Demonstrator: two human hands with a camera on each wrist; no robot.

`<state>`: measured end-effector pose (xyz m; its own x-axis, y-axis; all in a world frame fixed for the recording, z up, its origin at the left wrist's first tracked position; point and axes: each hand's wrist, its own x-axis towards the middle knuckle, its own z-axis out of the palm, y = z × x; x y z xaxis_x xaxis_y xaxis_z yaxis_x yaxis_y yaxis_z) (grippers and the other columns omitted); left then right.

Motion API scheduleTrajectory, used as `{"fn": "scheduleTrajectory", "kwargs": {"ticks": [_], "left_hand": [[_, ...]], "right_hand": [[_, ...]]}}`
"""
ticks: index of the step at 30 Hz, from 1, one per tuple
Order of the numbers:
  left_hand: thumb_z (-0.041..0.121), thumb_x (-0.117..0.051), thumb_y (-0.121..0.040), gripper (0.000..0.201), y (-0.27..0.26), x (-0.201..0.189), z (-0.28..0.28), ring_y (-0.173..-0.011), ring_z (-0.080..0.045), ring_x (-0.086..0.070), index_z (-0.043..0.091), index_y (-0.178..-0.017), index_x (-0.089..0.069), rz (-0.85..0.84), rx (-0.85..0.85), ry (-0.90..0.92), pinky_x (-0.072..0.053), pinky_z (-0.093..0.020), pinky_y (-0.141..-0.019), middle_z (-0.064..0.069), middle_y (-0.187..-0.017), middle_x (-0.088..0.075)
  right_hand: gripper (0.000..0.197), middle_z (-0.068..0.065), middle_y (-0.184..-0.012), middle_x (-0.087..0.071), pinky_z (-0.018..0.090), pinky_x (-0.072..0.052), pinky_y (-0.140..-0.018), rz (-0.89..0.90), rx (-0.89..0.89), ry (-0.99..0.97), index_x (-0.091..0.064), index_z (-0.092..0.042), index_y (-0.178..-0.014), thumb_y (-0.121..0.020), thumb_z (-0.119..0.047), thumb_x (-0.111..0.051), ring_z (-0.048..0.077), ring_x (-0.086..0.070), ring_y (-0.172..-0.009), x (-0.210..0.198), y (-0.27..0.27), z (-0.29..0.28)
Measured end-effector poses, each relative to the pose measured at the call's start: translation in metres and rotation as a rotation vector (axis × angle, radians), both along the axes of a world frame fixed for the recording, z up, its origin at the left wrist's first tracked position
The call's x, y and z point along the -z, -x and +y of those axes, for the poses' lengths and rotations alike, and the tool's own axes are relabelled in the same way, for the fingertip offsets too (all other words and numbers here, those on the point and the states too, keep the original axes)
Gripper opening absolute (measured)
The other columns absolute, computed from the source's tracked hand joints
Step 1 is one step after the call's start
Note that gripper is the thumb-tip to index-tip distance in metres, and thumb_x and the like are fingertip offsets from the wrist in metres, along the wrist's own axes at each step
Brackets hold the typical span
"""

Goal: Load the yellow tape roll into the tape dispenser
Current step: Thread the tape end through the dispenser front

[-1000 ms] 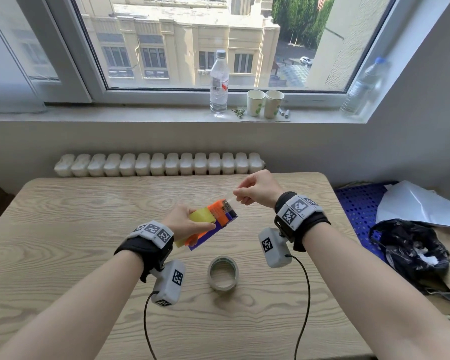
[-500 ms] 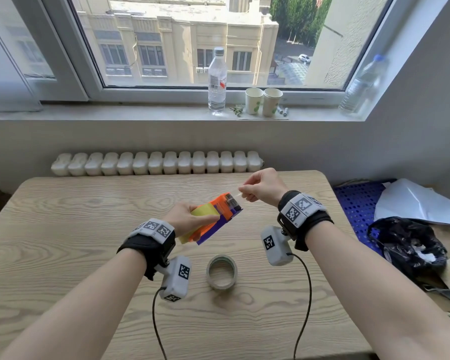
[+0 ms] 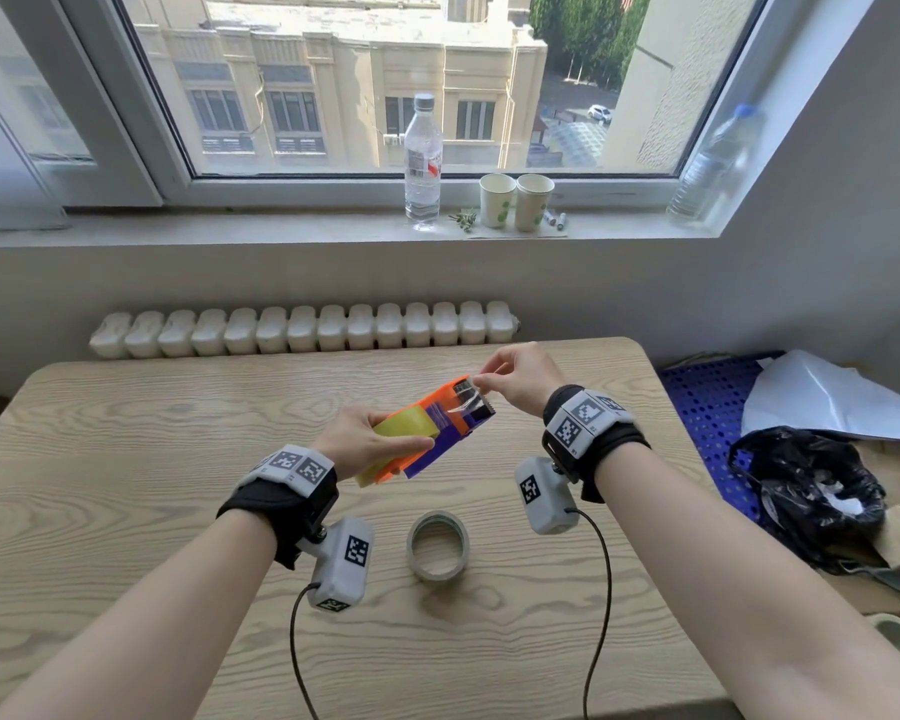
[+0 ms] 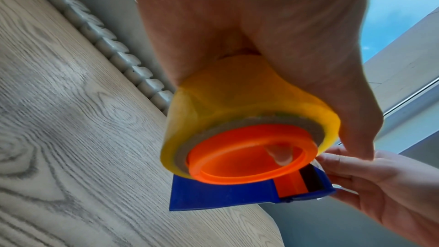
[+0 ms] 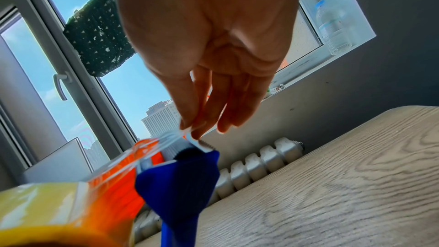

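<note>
The orange and blue tape dispenser (image 3: 450, 428) is held above the table with the yellow tape roll (image 3: 404, 433) seated on its orange hub (image 4: 251, 154). My left hand (image 3: 370, 441) grips the roll and dispenser together, one fingertip showing inside the hub. My right hand (image 3: 515, 381) pinches the free tape end (image 5: 187, 133) between thumb and forefinger, right at the dispenser's toothed cutter end (image 5: 205, 146). A clear strip of tape (image 3: 463, 402) runs from the roll over the orange front to that pinch.
A second, pale tape roll (image 3: 437, 545) lies flat on the wooden table (image 3: 126, 459) below my hands. A blue perforated crate (image 3: 707, 407), white paper and a black bag (image 3: 811, 491) sit at the right. Bottles and paper cups stand on the windowsill.
My right hand has come down and closer to the dispenser's cutter end, laying the pulled tape strip over the front. My left hand keeps the same grip.
</note>
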<state>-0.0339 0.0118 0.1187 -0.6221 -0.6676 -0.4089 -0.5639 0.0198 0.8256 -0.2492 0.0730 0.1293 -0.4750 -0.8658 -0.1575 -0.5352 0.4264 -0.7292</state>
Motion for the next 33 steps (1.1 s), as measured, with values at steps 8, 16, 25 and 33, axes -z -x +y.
{"fn": "scheduleTrajectory", "kwargs": {"ticks": [8, 16, 25, 33], "left_hand": [[0.034, -0.08, -0.07, 0.013, 0.0, 0.001, -0.003, -0.056, -0.013, -0.062, 0.026, -0.078, -0.075, -0.001, -0.005, -0.006, -0.05, -0.023, -0.055, -0.001, -0.064, -0.07], [0.031, -0.078, -0.072, 0.01, -0.006, -0.002, 0.0, -0.072, -0.021, -0.065, 0.023, -0.078, -0.074, 0.048, -0.018, -0.023, -0.05, -0.03, -0.065, -0.019, -0.081, -0.073], [0.04, -0.08, -0.068, 0.027, -0.009, 0.007, -0.005, -0.074, -0.019, -0.07, 0.019, -0.085, -0.074, 0.041, -0.051, -0.037, -0.054, -0.035, -0.073, -0.007, -0.083, -0.075], [0.031, -0.079, -0.071, 0.016, -0.01, 0.0, -0.005, -0.07, -0.017, -0.066, 0.023, -0.073, -0.066, 0.043, -0.11, -0.04, -0.053, -0.027, -0.066, -0.002, -0.077, -0.07]], "right_hand": [[0.015, -0.007, -0.065, -0.053, 0.029, -0.039, -0.067, 0.081, -0.006, -0.038, -0.069, -0.014, -0.084, -0.08, -0.028, -0.07, 0.014, -0.051, -0.071, 0.001, -0.002, 0.0], [0.013, 0.005, -0.089, -0.064, 0.031, -0.047, -0.073, -0.002, -0.007, 0.015, -0.064, -0.021, -0.075, -0.078, -0.031, -0.072, 0.016, -0.057, -0.082, 0.011, -0.005, -0.001], [0.036, 0.007, -0.1, -0.059, 0.035, -0.05, -0.084, -0.156, 0.022, 0.112, -0.059, -0.019, -0.11, -0.078, -0.03, -0.072, 0.02, -0.058, -0.094, 0.018, -0.006, 0.004], [0.049, 0.009, -0.114, -0.057, 0.035, -0.047, -0.086, -0.396, -0.088, 0.034, -0.048, -0.012, -0.128, -0.082, -0.018, -0.065, 0.022, -0.055, -0.105, 0.007, -0.009, 0.009]]}}
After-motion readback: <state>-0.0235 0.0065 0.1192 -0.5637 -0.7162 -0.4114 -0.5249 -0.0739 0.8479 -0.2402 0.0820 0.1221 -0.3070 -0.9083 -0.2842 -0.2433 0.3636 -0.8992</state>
